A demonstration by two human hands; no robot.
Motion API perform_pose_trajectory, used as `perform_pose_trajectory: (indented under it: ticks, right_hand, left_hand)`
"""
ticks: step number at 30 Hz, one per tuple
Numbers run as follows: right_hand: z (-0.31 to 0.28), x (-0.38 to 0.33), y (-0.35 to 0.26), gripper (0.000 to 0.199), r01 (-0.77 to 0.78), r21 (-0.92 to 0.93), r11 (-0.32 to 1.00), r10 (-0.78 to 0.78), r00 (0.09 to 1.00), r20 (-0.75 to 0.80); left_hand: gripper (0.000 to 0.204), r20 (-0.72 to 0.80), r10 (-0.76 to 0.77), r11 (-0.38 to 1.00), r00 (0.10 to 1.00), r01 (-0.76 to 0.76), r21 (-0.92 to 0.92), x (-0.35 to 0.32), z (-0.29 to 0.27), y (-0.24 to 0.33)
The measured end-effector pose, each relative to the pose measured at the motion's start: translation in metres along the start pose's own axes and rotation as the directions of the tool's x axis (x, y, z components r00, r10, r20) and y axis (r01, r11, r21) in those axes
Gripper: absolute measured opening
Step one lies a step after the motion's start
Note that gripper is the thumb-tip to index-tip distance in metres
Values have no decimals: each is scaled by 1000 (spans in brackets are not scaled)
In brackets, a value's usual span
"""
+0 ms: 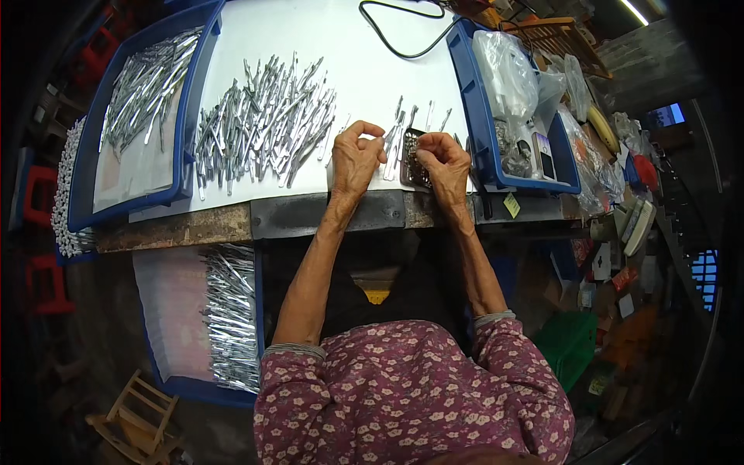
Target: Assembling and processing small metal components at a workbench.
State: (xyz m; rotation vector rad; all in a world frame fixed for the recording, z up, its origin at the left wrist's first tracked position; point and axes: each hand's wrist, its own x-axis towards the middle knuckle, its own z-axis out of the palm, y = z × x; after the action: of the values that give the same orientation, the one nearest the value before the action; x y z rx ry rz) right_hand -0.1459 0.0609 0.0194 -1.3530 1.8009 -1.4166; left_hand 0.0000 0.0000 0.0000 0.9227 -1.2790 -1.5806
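Observation:
My left hand (356, 160) hovers over the white tabletop with thumb and fingers curled together; anything held in them is too small to make out. Just right of it, my right hand (447, 167) pinches above the edge of a small dark tray (404, 161) containing small shiny parts. Its fingertips hide whatever they grip. Several slim silvery metal pieces (393, 139) lie between the hands, beside the tray. To the left of my left hand spreads a large heap of similar slim metal pieces (263, 124).
At the left stands a blue bin (188, 132) of metal pieces; another blue bin (260, 325) with more sits below the table edge. A blue tray (508, 183) at the right bears plastic bags and a phone (544, 155). A black cable (387, 45) curves across the far side.

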Motion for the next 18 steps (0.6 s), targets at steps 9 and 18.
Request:
perform_pose_trajectory:
  ticks: [9, 18]
  right_hand:
    - [-4, 2, 2, 14, 39, -18, 999, -39, 999, 6]
    - [-2, 3, 5, 16, 13, 75, 997, -14, 1000, 6]
  left_hand:
    - [12, 13, 3, 998, 1000, -2, -65, -1, 3, 1]
    - [11, 0, -3, 997, 1000, 3, -71, -2, 3, 3]
